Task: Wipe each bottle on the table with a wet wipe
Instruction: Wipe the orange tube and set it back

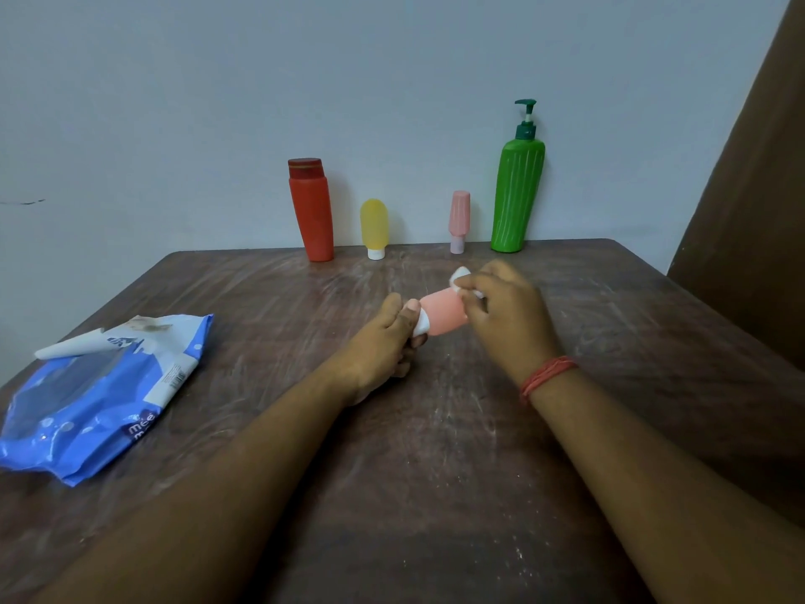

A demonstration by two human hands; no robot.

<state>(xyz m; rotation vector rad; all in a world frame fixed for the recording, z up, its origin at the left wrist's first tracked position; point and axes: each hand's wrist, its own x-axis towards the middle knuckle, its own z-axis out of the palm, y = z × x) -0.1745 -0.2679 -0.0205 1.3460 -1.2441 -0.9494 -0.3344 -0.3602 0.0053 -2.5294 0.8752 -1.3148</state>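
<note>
Both hands [444, 324] hold the peach bottle [444, 316] (wipe [459, 276] in right).

free: near table [435, 494] | blocked: bottle row [517, 194] along far edge; wipes pack [96, 394] left

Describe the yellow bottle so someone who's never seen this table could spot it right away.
Look along the far edge of the table, where four bottles stand in a row against the wall. The yellow bottle is second from the left, between the tall red bottle and the slim pink bottle. It is the shortest, rounded on top, standing on a white cap.
</note>
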